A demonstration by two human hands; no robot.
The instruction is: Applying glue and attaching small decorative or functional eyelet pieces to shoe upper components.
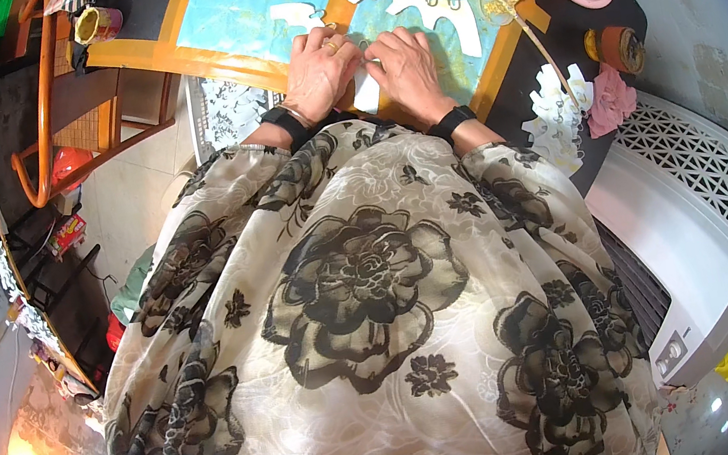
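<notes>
Floral garment (pixel 362 275); hands (pixel 405 71) near table edge (pixel 250 76).

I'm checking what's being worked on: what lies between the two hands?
A white piece shows between the left hand and the right hand, in the head view.

Your head-worn fisheye camera looks down from close above, past your clothing (pixel 389 266), to your hands (pixel 323 77) and the surface (pixel 139 11).
</notes>
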